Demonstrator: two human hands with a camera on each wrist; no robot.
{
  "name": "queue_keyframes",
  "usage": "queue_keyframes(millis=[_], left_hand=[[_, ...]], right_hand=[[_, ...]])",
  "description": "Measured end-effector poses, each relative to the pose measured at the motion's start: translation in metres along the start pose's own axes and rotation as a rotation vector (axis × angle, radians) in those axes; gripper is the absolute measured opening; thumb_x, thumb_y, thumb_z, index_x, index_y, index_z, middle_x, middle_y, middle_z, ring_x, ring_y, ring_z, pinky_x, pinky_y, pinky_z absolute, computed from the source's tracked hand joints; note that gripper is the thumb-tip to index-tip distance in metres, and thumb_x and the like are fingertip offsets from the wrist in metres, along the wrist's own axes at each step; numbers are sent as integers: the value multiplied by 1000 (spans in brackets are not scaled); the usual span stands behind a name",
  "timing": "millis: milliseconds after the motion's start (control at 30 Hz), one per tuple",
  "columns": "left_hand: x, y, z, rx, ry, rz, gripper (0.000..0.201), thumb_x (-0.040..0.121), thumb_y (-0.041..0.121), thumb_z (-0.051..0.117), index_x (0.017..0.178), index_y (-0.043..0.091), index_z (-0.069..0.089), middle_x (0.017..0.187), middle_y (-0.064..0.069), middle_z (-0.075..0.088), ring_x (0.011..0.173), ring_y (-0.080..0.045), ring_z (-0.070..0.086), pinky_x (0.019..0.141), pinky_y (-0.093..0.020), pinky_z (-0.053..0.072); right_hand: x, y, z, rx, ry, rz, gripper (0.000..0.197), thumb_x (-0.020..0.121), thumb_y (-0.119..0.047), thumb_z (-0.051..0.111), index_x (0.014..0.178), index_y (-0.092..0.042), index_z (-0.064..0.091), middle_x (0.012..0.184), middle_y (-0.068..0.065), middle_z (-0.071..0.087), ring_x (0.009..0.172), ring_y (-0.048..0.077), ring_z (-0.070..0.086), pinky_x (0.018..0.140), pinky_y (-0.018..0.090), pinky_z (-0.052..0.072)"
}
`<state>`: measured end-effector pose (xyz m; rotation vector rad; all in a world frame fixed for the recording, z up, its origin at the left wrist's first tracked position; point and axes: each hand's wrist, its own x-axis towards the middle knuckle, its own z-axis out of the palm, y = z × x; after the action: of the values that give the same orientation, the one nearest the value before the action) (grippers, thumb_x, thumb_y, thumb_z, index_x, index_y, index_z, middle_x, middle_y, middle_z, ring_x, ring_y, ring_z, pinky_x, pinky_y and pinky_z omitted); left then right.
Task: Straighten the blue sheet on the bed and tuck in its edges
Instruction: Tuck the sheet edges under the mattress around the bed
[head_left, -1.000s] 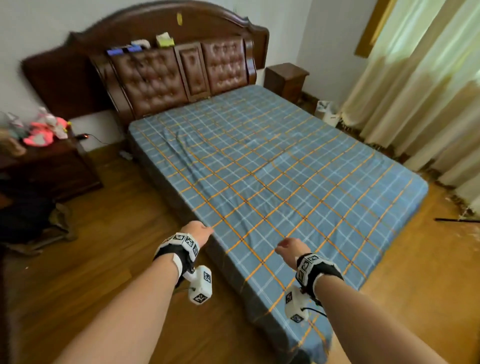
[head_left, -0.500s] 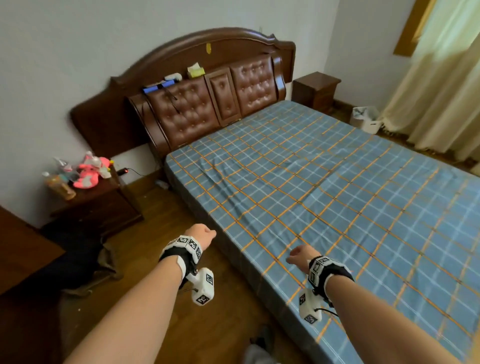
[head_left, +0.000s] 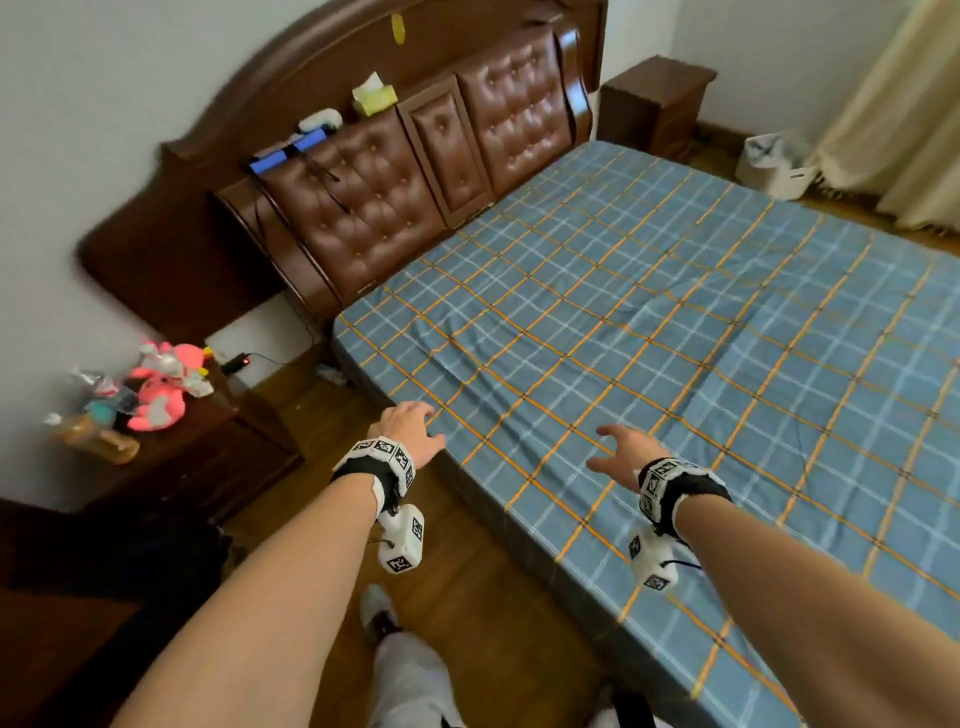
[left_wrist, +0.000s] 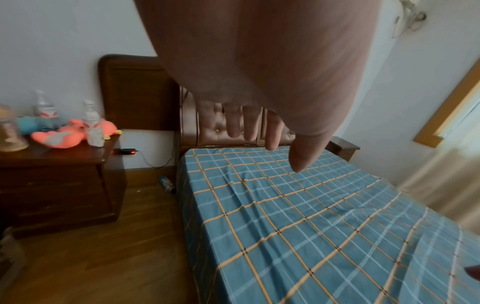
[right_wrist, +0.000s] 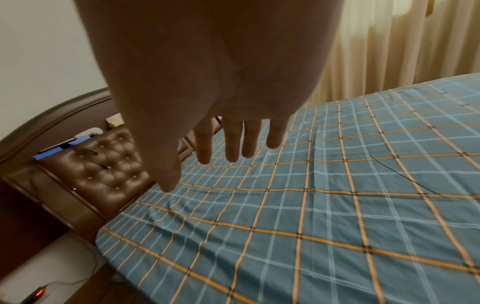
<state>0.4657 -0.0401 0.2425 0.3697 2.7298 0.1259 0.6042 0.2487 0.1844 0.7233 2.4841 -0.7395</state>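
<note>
Already spread across the wooden bed (head_left: 519, 67), the blue plaid sheet with orange lines (head_left: 675, 338) shows wrinkles near the headboard corner, as the left hand (head_left: 410, 428) and right hand (head_left: 626, 449) hover above it, fingers extended, holding nothing.

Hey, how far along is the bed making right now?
Done: the blue sheet already covers the whole mattress and hangs over the near side. In hand: the left hand and right hand reach out open over the near edge, gripping nothing. Left: wrinkles near the headboard corner need smoothing; whether the edges are tucked cannot be told.
</note>
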Motion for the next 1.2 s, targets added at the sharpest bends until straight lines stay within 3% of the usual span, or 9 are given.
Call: queue_keyframes(millis=[200, 300, 400, 667, 833, 1033, 1133, 1200], left_hand=[[184, -59, -16, 104, -56, 165, 56, 87, 45, 61, 138, 28, 45, 146, 4, 42, 136, -22, 37, 108, -45, 34], [295, -101, -33, 157, -81, 271, 52, 87, 43, 61, 135, 28, 47, 146, 3, 42, 135, -23, 36, 108, -45, 32], [403, -143, -57, 227, -89, 368, 50, 88, 41, 59, 134, 27, 49, 144, 1, 45, 134, -24, 39, 107, -43, 33], [538, -255, -95, 431, -245, 534, 56, 86, 39, 62, 138, 30, 45, 146, 5, 42, 137, -22, 36, 109, -42, 32], [633, -305, -36, 439, -258, 571, 63, 86, 42, 62, 143, 29, 39, 148, 4, 39, 137, -23, 35, 107, -44, 36], [733, -360, 51, 396, -328, 612, 57, 88, 31, 64, 140, 30, 41, 146, 4, 39, 134, -23, 37, 107, -42, 37], [769, -388, 87, 412, -327, 651, 53, 87, 27, 67, 135, 29, 45, 140, 3, 42, 130, -23, 40, 105, -41, 39], [789, -401, 103, 430, -277, 711, 49, 84, 28, 72, 127, 29, 48, 131, 3, 45, 123, -23, 42, 100, -40, 42]], right_hand=[[122, -89, 28, 81, -2, 108, 67, 84, -52, 68, 142, -31, 43, 141, 8, 53, 125, 31, 52, 103, 42, 45], [190, -158, 55, 168, 13, 193, 66, 83, -54, 69, 142, -33, 45, 134, 9, 59, 118, 31, 58, 101, 41, 47], [247, -240, 80, 240, 48, 289, 63, 83, -55, 68, 140, -35, 47, 136, 8, 58, 122, 31, 56, 101, 40, 47], [339, -427, 129, 417, 4, 357, 71, 79, -61, 69, 142, -36, 44, 146, 2, 48, 135, 26, 43, 107, 43, 41], [446, -479, 180, 297, 49, 344, 76, 82, -62, 63, 147, -34, 37, 152, -1, 40, 142, 26, 31, 115, 47, 31], [561, -508, 267, 334, 36, 411, 75, 82, -54, 70, 145, -31, 39, 149, 3, 42, 139, 29, 34, 112, 48, 35], [600, -520, 304, 282, 48, 454, 62, 81, -48, 73, 136, -32, 49, 138, 3, 48, 131, 29, 39, 105, 47, 39], [617, -524, 319, 210, 143, 496, 45, 81, -45, 73, 122, -32, 57, 127, 1, 54, 124, 28, 44, 98, 46, 41]])
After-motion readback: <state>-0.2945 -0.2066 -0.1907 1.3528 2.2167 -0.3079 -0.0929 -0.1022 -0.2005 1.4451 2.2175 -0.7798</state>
